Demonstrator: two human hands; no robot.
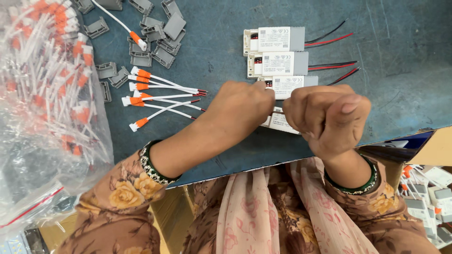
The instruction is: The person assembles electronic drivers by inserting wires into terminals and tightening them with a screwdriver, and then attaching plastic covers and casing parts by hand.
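Both hands are curled shut over one small white driver box [278,121] that lies on the blue table [400,61]. The left hand [240,106] closes in a loose fist at the box's nine o'clock end, its fingertips pinched against the box's top edge. The right hand [327,115] is balled over the three o'clock end, thumb laid across the knuckles; what its fingers pinch underneath is hidden. Only a strip of the box's labelled face shows between the two fists.

Touching the left fist at twelve o'clock lies another box [287,84], with two more [278,63] [274,39] stacked in a column above it, each trailing red and black wires [332,38] toward three o'clock.

At nine to ten o'clock from the left hand lie white leads [162,96] with orange-and-white plugs, fanned out, their bare tips pointing toward the hand. Further toward eleven o'clock sits a scatter of grey caps [157,40]. At far nine o'clock a clear bag [42,84] holds many more leads. At four o'clock, off the table's edge, a cardboard box [435,148] holds finished units [435,197].
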